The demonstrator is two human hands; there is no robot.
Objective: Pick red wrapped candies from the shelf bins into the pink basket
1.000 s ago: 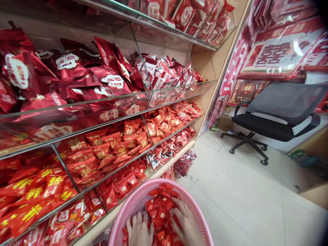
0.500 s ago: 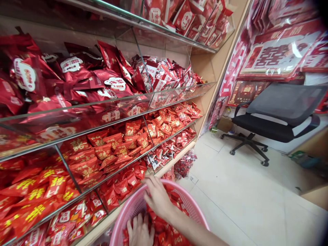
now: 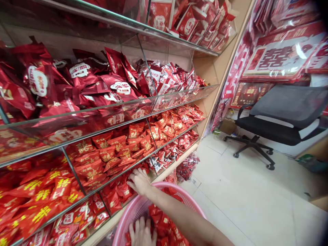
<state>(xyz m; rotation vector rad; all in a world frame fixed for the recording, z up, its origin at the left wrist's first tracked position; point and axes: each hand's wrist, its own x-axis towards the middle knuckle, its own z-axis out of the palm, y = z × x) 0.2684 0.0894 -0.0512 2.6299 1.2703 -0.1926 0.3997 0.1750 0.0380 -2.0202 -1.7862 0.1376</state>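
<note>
A pink plastic basket (image 3: pixel 128 218) sits at the bottom of view, filled with small red candy packets (image 3: pixel 164 222). My left hand (image 3: pixel 142 234) lies flat on those packets, fingers spread. My right arm crosses over the basket and my right hand (image 3: pixel 139 181) reaches into the lowest glass bin, fingers curled down onto the red packets (image 3: pixel 123 191) there. What its fingers hold, if anything, is hidden.
Glass-fronted shelves (image 3: pixel 107 112) full of red wrapped sweets run along the left, split by dividers. A black office chair (image 3: pixel 276 119) stands on the pale tiled floor (image 3: pixel 243 205) at right. Red decorations (image 3: pixel 279 54) hang on the far wall.
My right hand left the basket, rose over its rim and moved left into the lowest shelf bin. My left hand stayed on the packets in the basket.
</note>
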